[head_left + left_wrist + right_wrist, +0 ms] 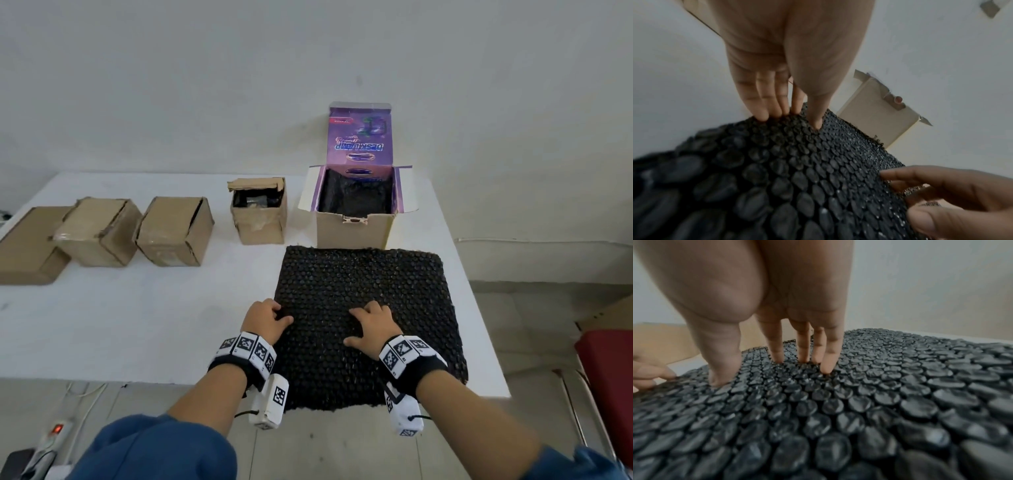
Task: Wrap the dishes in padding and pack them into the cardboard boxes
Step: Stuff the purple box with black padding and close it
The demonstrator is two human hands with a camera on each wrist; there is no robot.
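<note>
Pressing the bubble wrap sheet (370,287) flat on the bench (137,308), the left hand (265,318) and right hand (371,323) use straight fingers (829,356), gripping nothing, likely to smooth it for wrapping.

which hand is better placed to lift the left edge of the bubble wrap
Left. The left hand has fingertips on the left edge of the wrap; the right hand presses mid-sheet, away from it.
</note>
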